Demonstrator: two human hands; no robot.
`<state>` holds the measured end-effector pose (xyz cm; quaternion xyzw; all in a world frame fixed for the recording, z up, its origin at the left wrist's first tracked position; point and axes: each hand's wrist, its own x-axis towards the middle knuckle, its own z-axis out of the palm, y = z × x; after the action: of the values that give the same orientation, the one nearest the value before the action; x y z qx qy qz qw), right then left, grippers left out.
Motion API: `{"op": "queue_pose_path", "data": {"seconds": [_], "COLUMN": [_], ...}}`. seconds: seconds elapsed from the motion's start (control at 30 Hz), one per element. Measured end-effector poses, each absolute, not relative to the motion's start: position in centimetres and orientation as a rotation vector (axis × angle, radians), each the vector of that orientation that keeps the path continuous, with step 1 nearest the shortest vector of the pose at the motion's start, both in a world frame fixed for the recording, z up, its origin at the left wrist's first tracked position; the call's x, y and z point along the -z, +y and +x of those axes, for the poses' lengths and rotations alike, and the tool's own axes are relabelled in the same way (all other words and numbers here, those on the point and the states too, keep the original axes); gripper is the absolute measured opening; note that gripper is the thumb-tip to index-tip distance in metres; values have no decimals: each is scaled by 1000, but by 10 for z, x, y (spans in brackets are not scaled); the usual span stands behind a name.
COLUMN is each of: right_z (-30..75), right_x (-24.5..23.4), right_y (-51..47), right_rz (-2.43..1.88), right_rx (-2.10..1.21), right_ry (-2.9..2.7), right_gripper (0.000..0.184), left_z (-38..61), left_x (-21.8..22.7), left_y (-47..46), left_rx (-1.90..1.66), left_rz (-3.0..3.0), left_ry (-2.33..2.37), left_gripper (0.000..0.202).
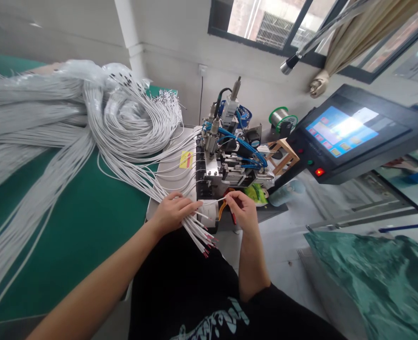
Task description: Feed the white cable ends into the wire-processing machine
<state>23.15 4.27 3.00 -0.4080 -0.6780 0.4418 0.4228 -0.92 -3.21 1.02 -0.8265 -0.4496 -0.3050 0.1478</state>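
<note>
My left hand (176, 210) is closed around a bundle of white cables (194, 232), whose stripped ends with red tips fan out toward my lap. Between the fingertips of my right hand (242, 208) is the end of a single white cable (215, 201), drawn out to the right of the bundle. Just beyond both hands stands a machine (212, 167) with metal cylinders and blue air hoses. Several white cables run into a row of black slots (199, 163) along its left side.
Many more white cables (131, 137) and plastic-wrapped bundles cover the green table (120, 236) on the left. A control screen (343, 130) with a lit red button stands at right. Behind the machine sits a wire spool (281, 117). Green sheeting (379, 269) lies at lower right.
</note>
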Motion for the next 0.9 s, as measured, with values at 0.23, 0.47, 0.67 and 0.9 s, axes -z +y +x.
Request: {"op": "queue_pose_path", "data": {"seconds": [0.23,0.47,0.67,0.9], "right_z": [214,209,208,208], "right_x": [-24,-24,-23,-13], "right_y": [42,42,45,58], "right_rz": [-961,-928,-932,-1141], "right_rx": [-1206,-1278,-1373,-1036], "right_ry": [-1528,-1522,-1523,-1788], "right_gripper": [28,33,30,20], "left_z": [-5,-6,-4,-1], "left_x": [-8,-3,-7,-13], "left_y": [-31,-31,-29,-30], "left_rx": [822,757,786,679], "left_rz": [-2394,-2377,-2286,-2241], "left_ry": [-1258,-1337,-1307,-1459], "left_gripper": [30,33,33,44]}}
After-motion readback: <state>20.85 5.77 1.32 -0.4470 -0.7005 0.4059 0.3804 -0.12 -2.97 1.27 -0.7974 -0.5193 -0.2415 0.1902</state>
